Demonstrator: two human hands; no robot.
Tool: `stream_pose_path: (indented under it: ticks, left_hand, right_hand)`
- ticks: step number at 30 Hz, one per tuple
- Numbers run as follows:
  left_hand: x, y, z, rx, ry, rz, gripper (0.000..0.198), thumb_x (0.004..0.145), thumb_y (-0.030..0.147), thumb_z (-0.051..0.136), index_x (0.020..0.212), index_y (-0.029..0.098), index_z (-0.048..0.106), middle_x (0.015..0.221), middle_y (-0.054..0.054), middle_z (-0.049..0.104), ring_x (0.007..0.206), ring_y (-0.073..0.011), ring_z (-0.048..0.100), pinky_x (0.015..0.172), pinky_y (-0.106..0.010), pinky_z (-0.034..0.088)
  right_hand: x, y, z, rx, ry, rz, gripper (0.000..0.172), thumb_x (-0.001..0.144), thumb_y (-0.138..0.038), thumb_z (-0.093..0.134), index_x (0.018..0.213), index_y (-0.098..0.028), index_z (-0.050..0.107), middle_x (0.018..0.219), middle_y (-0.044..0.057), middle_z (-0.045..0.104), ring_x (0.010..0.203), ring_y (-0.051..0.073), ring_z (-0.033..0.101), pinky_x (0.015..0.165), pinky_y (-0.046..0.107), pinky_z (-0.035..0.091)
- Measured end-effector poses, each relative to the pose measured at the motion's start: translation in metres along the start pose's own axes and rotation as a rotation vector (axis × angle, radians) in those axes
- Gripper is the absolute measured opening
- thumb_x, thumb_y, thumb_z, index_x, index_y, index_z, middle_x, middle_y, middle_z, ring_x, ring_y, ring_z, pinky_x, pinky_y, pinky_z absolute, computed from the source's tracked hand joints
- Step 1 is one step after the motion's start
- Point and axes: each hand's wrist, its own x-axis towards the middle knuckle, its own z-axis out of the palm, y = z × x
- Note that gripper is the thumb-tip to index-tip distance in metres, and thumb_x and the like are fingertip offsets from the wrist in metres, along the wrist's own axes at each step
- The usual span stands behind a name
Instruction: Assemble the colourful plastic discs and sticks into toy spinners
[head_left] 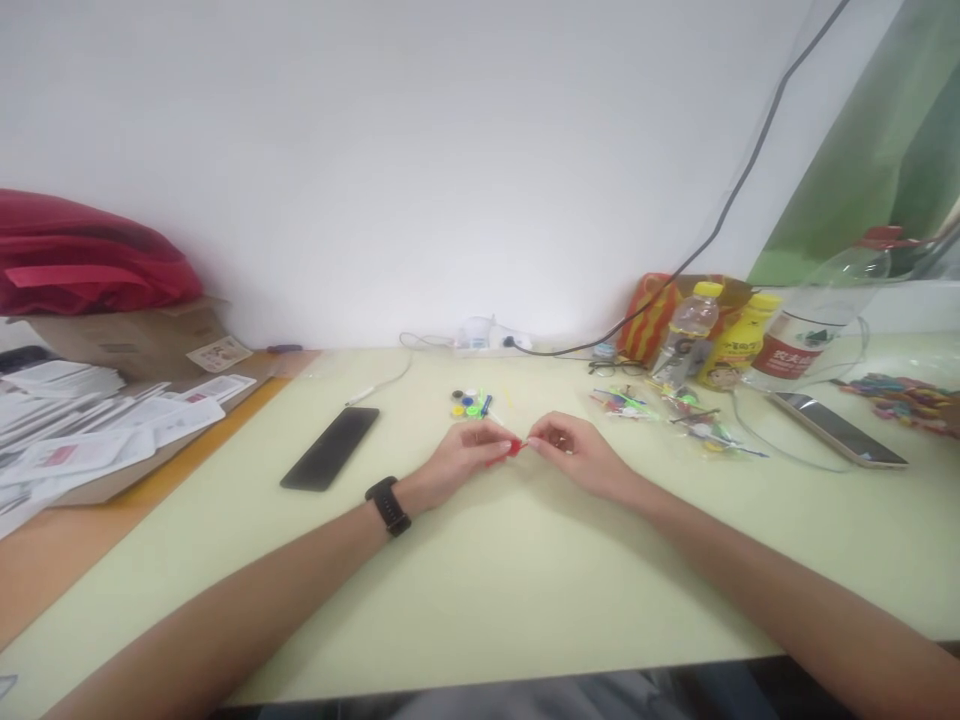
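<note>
Above the middle of the table point(480, 580), my two hands meet around a small red plastic piece point(514, 447). My left hand point(469, 455), with a black watch on its wrist, is closed and pinches the piece between thumb and fingers. From the right, my right hand point(574, 450) is closed too, its thumb and fingertip pressed together at the piece's right end. Whether a second tiny part sits in that pinch is too small to tell. Just beyond my left hand lie small round plastic pieces point(470, 404) in yellow, blue, white, green and black, beside thin coloured sticks.
A black phone point(330, 449) lies left and another phone point(838, 430) right. Bags of small plastic parts point(705, 425) lie right of centre, before bottles point(739, 340). A power strip point(491, 335) with a cable stands by the wall. Stacked papers point(97, 430) fill the left.
</note>
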Motion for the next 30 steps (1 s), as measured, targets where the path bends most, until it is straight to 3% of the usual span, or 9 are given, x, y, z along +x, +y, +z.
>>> stream_pose_path:
  ticks: [4, 7, 15, 17, 19, 20, 22, 25, 30]
  left_hand:
    - [0.002, -0.002, 0.001, -0.006, 0.03, 0.034, 0.027, 0.085, 0.036, 0.082, 0.103, 0.017, 0.074, 0.1, -0.007, 0.072, 0.089, -0.0177, 0.067, 0.089, -0.035, 0.052]
    - [0.003, -0.003, 0.001, -0.036, 0.066, 0.009, 0.035, 0.083, 0.037, 0.084, 0.109, 0.017, 0.073, 0.104, -0.009, 0.072, 0.092, -0.0187, 0.068, 0.095, -0.038, 0.052]
    - [0.004, -0.008, -0.001, -0.049, 0.073, 0.02, 0.03, 0.084, 0.037, 0.083, 0.103, 0.016, 0.073, 0.105, -0.009, 0.073, 0.092, -0.019, 0.069, 0.097, -0.039, 0.053]
    - [0.004, -0.009, -0.001, -0.024, 0.084, 0.019, 0.031, 0.084, 0.038, 0.083, 0.104, 0.016, 0.073, 0.105, -0.01, 0.073, 0.093, -0.0189, 0.068, 0.095, -0.037, 0.053]
    - [0.004, -0.009, -0.001, 0.009, 0.088, 0.031, 0.031, 0.085, 0.039, 0.082, 0.105, 0.016, 0.073, 0.103, -0.009, 0.073, 0.093, -0.0186, 0.067, 0.093, -0.034, 0.052]
    - [0.004, -0.009, -0.001, 0.022, 0.089, 0.04, 0.031, 0.085, 0.039, 0.082, 0.105, 0.016, 0.073, 0.102, -0.009, 0.074, 0.093, -0.0185, 0.067, 0.091, -0.033, 0.052]
    - [0.004, -0.008, -0.001, 0.039, 0.088, 0.053, 0.031, 0.086, 0.039, 0.081, 0.106, 0.016, 0.073, 0.102, -0.009, 0.074, 0.094, -0.0185, 0.067, 0.089, -0.032, 0.051]
    - [0.004, -0.007, 0.001, 0.053, 0.08, 0.055, 0.031, 0.087, 0.039, 0.08, 0.106, 0.016, 0.073, 0.102, -0.01, 0.074, 0.093, -0.0181, 0.066, 0.086, -0.031, 0.051]
    - [0.002, -0.005, 0.003, 0.062, 0.047, 0.048, 0.032, 0.086, 0.04, 0.081, 0.104, 0.016, 0.073, 0.102, -0.01, 0.074, 0.092, -0.0197, 0.068, 0.085, -0.033, 0.052]
  right_hand:
    - [0.0, 0.003, -0.002, -0.031, 0.126, -0.027, 0.026, 0.096, -0.037, 0.058, 0.117, -0.021, 0.061, 0.098, 0.004, 0.063, 0.081, 0.017, 0.062, 0.069, 0.029, 0.051]
    - [-0.005, -0.003, 0.0, 0.044, 0.095, -0.042, 0.033, 0.1, -0.04, 0.052, 0.13, -0.024, 0.053, 0.099, 0.003, 0.06, 0.073, 0.014, 0.059, 0.063, 0.028, 0.05]
    - [-0.011, -0.011, 0.012, 0.206, 0.223, 0.04, 0.065, 0.097, -0.05, 0.056, 0.152, -0.034, 0.025, 0.153, 0.013, 0.037, 0.086, 0.015, 0.061, 0.07, 0.033, 0.058]
    - [-0.009, -0.011, 0.012, 0.293, 0.268, 0.116, 0.067, 0.095, -0.051, 0.059, 0.15, -0.034, 0.025, 0.146, 0.012, 0.045, 0.082, 0.014, 0.061, 0.069, 0.032, 0.058]
    - [-0.007, -0.013, 0.009, 0.414, 0.206, 0.241, 0.056, 0.095, -0.054, 0.057, 0.141, -0.03, 0.037, 0.11, 0.006, 0.064, 0.065, 0.012, 0.056, 0.056, 0.027, 0.052]
    - [-0.006, -0.015, 0.006, 0.485, 0.151, 0.306, 0.047, 0.095, -0.055, 0.055, 0.132, -0.027, 0.045, 0.085, 0.0, 0.062, 0.054, 0.011, 0.048, 0.048, 0.024, 0.044]
    - [-0.004, -0.017, 0.0, 0.619, 0.065, 0.385, 0.035, 0.095, -0.056, 0.054, 0.107, -0.023, 0.054, 0.054, -0.01, 0.036, 0.042, 0.008, 0.025, 0.04, 0.02, 0.024]
    - [-0.002, -0.019, -0.006, 0.704, 0.071, 0.334, 0.032, 0.092, -0.053, 0.061, 0.092, -0.022, 0.052, 0.052, -0.013, 0.021, 0.046, 0.007, 0.012, 0.042, 0.02, 0.014]
    - [-0.002, -0.01, 0.002, 0.502, 0.045, 0.21, 0.033, 0.089, -0.051, 0.069, 0.094, -0.022, 0.054, 0.062, -0.008, 0.043, 0.051, 0.008, 0.035, 0.046, 0.02, 0.026]
